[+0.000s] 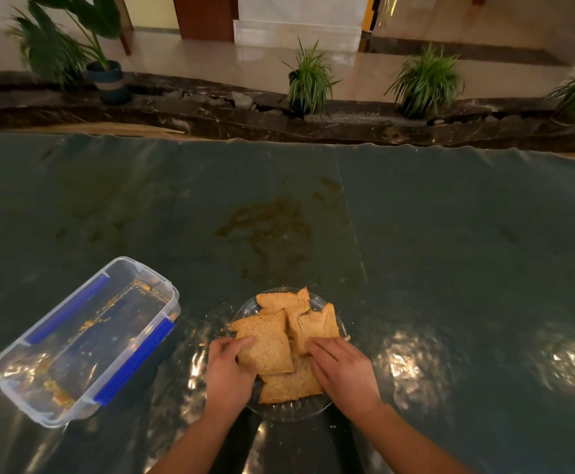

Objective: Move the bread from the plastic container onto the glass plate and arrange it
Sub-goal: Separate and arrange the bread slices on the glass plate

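Observation:
Several brown bread slices (279,336) lie overlapping on the round glass plate (289,410) near the table's front edge. My left hand (228,374) grips the left edge of the top slice, fingers curled over it. My right hand (340,371) rests with its fingers on the right-hand slice, touching its lower edge. The clear plastic container (12,381) with blue clips stands to the left of the plate; it holds only crumbs.
The table is covered with a shiny dark green plastic sheet (450,234) with a brown stain in the middle. Crumbs lie around the plate. Beyond the far edge runs a dark stone ledge with potted plants (308,80).

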A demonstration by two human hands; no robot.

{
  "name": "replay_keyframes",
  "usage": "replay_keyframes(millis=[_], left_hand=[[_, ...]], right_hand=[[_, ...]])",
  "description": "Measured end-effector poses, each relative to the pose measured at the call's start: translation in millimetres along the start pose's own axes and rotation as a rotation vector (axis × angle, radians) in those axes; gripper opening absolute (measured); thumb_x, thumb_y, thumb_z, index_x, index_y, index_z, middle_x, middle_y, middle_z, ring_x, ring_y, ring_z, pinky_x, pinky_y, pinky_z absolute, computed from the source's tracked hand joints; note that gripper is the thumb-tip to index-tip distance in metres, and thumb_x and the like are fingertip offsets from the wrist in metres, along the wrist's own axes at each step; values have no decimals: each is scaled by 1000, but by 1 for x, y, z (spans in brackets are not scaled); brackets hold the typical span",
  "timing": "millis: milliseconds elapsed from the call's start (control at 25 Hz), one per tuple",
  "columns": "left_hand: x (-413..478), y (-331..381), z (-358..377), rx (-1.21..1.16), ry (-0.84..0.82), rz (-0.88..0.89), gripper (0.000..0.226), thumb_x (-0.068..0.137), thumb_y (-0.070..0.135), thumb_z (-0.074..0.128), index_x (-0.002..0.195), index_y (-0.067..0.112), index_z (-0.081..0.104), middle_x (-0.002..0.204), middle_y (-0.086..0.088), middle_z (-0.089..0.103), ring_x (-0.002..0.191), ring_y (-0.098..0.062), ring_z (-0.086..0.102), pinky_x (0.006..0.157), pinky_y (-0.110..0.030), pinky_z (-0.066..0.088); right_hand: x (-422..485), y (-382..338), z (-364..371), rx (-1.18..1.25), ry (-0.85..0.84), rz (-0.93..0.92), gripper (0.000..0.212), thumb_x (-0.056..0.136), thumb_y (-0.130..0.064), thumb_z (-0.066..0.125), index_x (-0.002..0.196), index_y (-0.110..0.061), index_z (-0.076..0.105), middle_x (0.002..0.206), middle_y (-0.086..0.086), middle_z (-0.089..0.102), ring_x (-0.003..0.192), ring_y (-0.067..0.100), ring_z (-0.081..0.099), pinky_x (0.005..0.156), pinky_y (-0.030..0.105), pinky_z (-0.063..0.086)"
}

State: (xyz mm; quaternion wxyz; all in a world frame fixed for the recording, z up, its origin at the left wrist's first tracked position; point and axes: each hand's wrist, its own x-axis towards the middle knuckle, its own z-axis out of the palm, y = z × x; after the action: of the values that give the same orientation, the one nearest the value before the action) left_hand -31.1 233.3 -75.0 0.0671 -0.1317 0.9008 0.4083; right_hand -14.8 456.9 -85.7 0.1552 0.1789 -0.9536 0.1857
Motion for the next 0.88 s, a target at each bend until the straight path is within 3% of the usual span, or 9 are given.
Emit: replay_keyframes(millis=[80, 200, 320, 480, 600, 720, 880], left_hand=[[0, -1, 0, 2, -5, 6, 47, 77, 5, 76, 119, 25, 67, 125, 0, 46, 101, -6, 44, 84, -10, 34], [0, -1, 0, 15, -6, 5, 48, 76, 6, 77, 119, 25, 67, 127, -1, 46, 102, -8, 46, 94, -21, 40], [1, 1, -1, 20, -11, 1, 47, 76, 6, 75, 119, 24, 68, 126, -3, 47, 100, -12, 51, 94, -24, 42], [2, 0, -2, 19, -15, 9, 48, 74, 6, 76, 117, 26, 69, 126, -3, 48, 97, -10, 50, 88, -19, 40], [0, 0, 1, 50, 11, 56, 47, 74, 8, 78, 116, 28, 68, 133, -4, 43, 105, -7, 45, 90, -16, 38], [-1, 4, 5, 78, 40, 90, 44, 74, 13, 78, 115, 26, 68, 140, -6, 37, 128, -21, 40, 107, -34, 40], [-1, 5, 7, 156, 71, 166, 49, 70, 20, 80, 117, 26, 68, 139, -6, 40, 132, -29, 35, 109, -51, 38]], right_hand=[[-7, -2, -1, 5, -4, -41, 23, 84, -16, 71, 107, -18, 72, 109, -4, 72, 93, 13, 65, 81, 27, 56], [-12, -5, -1, -58, -146, -24, 24, 81, -20, 72, 105, -23, 70, 118, -7, 68, 100, 14, 64, 83, 33, 57], [-11, -5, 2, -78, -221, -9, 20, 82, -26, 69, 102, -26, 71, 122, -7, 65, 108, 15, 60, 90, 37, 55], [-9, -3, 1, -31, -244, 33, 26, 88, -38, 55, 109, -27, 67, 128, -9, 57, 118, 14, 51, 100, 34, 47], [-9, -2, 0, 1, -238, 55, 30, 88, -39, 57, 115, -27, 63, 131, -9, 54, 120, 13, 48, 101, 32, 44], [-6, 2, -5, 2, -159, 244, 36, 84, -30, 67, 119, -22, 63, 129, -3, 58, 117, 18, 52, 98, 37, 48], [-7, 5, -10, -110, -177, 386, 36, 80, -31, 76, 112, -19, 67, 117, 0, 63, 104, 23, 59, 84, 39, 53]])
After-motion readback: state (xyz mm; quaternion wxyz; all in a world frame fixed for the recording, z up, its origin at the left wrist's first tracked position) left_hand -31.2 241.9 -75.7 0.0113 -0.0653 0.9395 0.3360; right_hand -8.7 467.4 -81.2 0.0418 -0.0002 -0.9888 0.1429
